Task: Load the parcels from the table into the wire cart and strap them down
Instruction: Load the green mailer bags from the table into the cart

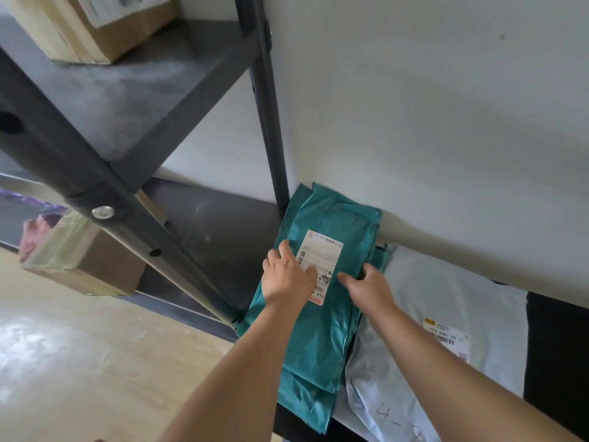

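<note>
The stack of teal poly mailers (322, 339) lies at about 5 o'clock in the view, on the dark table (554, 346) and close against the post of the grey shelving rack (266, 122). The left hand (288, 277) rests flat on top, fingers straight, partly over the shipping label (322, 250), probably to keep the slippery bags from sliding. At 3 o'clock of it, the right hand (371, 287) has its thumb on top and its fingers curled over the stack's right edge, gripping it, likely to lift several parcels at once. A pale poly mailer (446, 301) lies at 3 o'clock of the stack, partly under it. Cardboard boxes (95, 260) sit on the rack at 9 o'clock. The wire cart is not in view.
</note>
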The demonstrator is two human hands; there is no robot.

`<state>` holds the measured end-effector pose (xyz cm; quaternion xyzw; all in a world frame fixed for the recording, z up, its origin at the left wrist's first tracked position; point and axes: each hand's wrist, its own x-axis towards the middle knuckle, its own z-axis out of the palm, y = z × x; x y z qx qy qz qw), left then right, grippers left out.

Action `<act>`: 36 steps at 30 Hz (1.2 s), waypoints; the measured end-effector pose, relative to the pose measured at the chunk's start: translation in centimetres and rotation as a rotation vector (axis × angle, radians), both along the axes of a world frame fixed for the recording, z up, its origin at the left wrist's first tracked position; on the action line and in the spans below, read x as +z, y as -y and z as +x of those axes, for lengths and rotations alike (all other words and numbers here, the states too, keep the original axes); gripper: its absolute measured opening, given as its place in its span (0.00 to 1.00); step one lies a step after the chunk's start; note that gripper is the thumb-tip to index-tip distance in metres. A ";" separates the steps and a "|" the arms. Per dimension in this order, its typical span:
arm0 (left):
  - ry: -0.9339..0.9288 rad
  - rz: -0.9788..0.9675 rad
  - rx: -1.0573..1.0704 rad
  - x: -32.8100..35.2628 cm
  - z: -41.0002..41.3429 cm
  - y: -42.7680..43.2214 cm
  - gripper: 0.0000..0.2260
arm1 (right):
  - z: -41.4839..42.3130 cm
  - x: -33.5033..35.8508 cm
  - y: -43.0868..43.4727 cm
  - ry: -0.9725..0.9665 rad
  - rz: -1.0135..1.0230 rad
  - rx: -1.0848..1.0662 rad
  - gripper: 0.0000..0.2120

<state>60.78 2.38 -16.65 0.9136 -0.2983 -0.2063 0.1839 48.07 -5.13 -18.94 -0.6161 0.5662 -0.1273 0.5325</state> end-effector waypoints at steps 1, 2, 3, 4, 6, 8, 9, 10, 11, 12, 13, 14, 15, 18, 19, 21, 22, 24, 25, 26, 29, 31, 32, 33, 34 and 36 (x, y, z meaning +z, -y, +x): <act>-0.030 -0.017 0.012 0.0 -0.1 0.1 0.33 | 0.0 0.2 -0.1 0.000 -0.017 -0.008 0.17; -0.056 -0.035 0.023 0.1 -0.2 0.2 0.35 | 0.0 0.3 -0.1 0.002 -0.023 -0.023 0.18; -0.076 -0.050 0.026 0.1 -0.3 0.3 0.36 | 0.0 0.5 -0.1 0.004 -0.019 -0.041 0.18; -0.089 -0.059 0.019 0.2 -0.5 0.4 0.38 | 0.0 0.6 -0.1 0.006 -0.013 -0.058 0.17; -0.102 -0.064 -0.008 0.2 -0.9 0.5 0.40 | 0.0 0.8 0.0 -0.002 -0.006 -0.080 0.14; -0.122 -0.065 -0.021 0.2 -1.1 0.6 0.41 | 0.0 1.1 0.0 -0.001 -0.006 -0.123 0.11; -0.137 -0.071 -0.016 0.2 -1.2 0.6 0.41 | -0.1 1.2 0.0 0.020 0.003 -0.157 0.08; -0.154 -0.081 -0.006 0.2 -1.2 0.7 0.41 | -0.2 1.3 0.1 0.053 0.021 -0.198 0.05; -0.167 -0.093 0.006 0.3 -1.1 0.7 0.41 | -0.3 1.4 0.2 0.088 0.046 -0.239 0.02; -0.177 -0.104 0.015 0.4 -1.1 0.7 0.40 | -0.4 1.5 0.3 0.118 0.067 -0.277 0.01; -0.183 -0.120 0.021 0.5 -1.0 0.8 0.38 | -0.6 1.6 0.4 0.142 0.084 -0.305 0.02; -0.190 -0.141 0.027 0.6 -1.0 0.8 0.35 | -0.7 1.7 0.5 0.167 0.098 -0.326 0.02; -0.195 -0.166 0.033 0.7 -0.9 0.8 0.31 | -0.9 1.9 0.4 0.192 0.111 -0.339 0.03; -0.198 -0.219 0.035 1.0 -1.2 0.9 0.21 | -1.4 2.5 0.1 0.247 0.123 -0.348 0.06; -0.203 -0.229 0.028 1.1 -1.4 1.0 0.20 | -1.7 2.8 0.0 0.254 0.123 -0.360 0.07; -0.216 -0.241 -0.001 1.2 -2.1 1.3 0.19 | -2.4 3.3 -0.2 0.258 0.128 -0.400 0.08; -0.222 -0.248 -0.020 1.3 -2.4 1.4 0.18 | -2.8 3.4 -0.3 0.260 0.138 -0.426 0.08; -0.229 -0.257 -0.059 1.2 -3.1 1.7 0.17 | -3.9 3.6 -0.4 0.265 0.159 -0.489 0.08; -0.230 -0.258 -0.080 1.0 -3.5 1.8 0.17 | -4.4 3.7 -0.6 0.266 0.168 -0.521 0.08; -0.232 -0.256 -0.101 1.0 -3.8 1.9 0.16 | -4.8 3.7 -0.7 0.263 0.174 -0.548 0.08; -0.225 -0.247 -0.141 0.7 -4.4 1.9 0.16 | -5.7 3.6 -1.3 0.274 0.178 -0.603 0.08; -0.228 -0.242 -0.143 0.6 -4.5 2.0 0.16 | -6.1 3.7 -1.8 0.283 0.168 -0.625 0.08; -0.241 -0.242 -0.141 0.6 -4.6 2.0 0.17 | -6.3 3.9 -2.1 0.283 0.161 -0.631 0.08; -0.256 -0.241 -0.142 0.6 -4.9 2.0 0.18 | -6.6 4.2 -2.3 0.282 0.154 -0.638 0.08; -0.273 -0.241 -0.148 0.7 -5.2 2.1 0.19 | -7.1 4.4 -2.5 0.283 0.148 -0.647 0.08; -0.310 -0.237 -0.173 0.9 -6.3 2.5 0.18 | -8.4 4.9 -2.7 0.300 0.144 -0.674 0.08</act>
